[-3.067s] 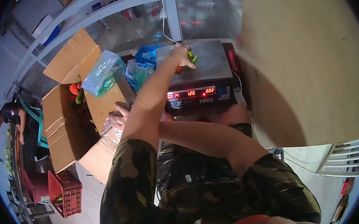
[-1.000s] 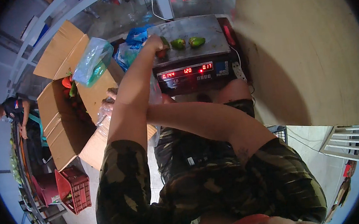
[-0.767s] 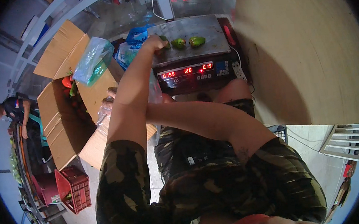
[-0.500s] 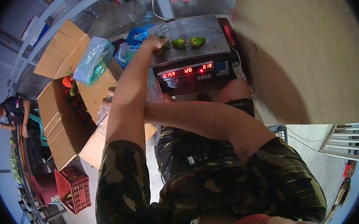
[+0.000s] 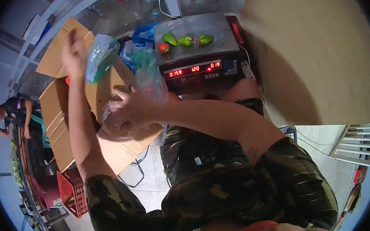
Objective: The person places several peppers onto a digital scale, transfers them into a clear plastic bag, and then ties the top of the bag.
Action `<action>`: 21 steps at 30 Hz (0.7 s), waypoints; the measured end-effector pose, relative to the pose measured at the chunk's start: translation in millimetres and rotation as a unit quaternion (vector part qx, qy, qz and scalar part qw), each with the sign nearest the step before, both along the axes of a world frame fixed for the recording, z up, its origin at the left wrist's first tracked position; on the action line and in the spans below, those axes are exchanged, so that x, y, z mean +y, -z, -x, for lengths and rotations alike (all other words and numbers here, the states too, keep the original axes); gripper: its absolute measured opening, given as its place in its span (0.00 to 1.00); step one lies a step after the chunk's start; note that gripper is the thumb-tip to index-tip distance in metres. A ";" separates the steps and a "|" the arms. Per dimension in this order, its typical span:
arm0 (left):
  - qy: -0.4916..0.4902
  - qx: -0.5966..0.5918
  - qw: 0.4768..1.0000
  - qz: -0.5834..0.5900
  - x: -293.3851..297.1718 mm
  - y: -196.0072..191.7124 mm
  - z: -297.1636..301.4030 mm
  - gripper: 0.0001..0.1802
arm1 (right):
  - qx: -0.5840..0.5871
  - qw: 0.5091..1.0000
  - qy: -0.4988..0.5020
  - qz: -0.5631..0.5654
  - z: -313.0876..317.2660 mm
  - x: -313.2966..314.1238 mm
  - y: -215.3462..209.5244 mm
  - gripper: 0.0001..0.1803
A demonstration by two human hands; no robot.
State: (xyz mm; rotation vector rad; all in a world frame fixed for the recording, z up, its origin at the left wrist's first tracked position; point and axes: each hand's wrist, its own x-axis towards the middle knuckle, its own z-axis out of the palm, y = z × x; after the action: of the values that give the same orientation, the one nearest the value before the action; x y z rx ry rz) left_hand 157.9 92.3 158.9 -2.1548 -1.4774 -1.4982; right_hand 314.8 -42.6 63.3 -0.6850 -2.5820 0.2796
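Several bell peppers lie on the metal pan of a digital scale [image 5: 191, 27]: a red pepper [image 5: 163, 47] at the left and green peppers [image 5: 185, 41] beside it. My left hand [image 5: 75, 57] is raised above the open cardboard box [image 5: 56, 112], left of the scale. Motion blurs its fingers, and I see nothing plain in them. My right hand [image 5: 133, 105] is closed on a crumpled clear plastic bag [image 5: 118, 123] over the box's near flap, its fingers curled into the film. My left forearm hides most of the box's inside.
A clear and green plastic bag [image 5: 102, 57] rests on the box flap, with blue plastic bags [image 5: 146, 35] by the scale. A wooden panel [image 5: 315, 53] stands at the right. Red crates [image 5: 73, 194] are at the lower left, near a seated person [image 5: 17, 113].
My left hand has left the peppers on the scale and swung left over the box. The red pepper and a green one now show fully. My right hand, still on the clear bag, is uncovered.
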 end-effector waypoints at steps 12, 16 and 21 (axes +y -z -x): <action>-0.263 0.056 0.736 0.621 -100.8 197.1 249.1 0.22 | 0.026 1.000 0.003 -0.015 11.9 -7.3 13.0 0.40; -0.205 0.057 0.717 0.663 -114.9 202.7 245.5 0.22 | 0.029 1.000 0.000 -0.009 8.9 -5.7 11.4 0.40; -0.185 0.135 0.732 0.642 -92.6 202.6 228.8 0.21 | 0.026 0.999 0.000 -0.022 8.7 -8.2 11.3 0.40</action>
State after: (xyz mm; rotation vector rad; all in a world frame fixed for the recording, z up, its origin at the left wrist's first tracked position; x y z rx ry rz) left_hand -70.9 -0.3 -43.8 -2.0425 -3.0203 0.2225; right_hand 306.2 -50.8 51.9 -0.6526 -2.5304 0.2378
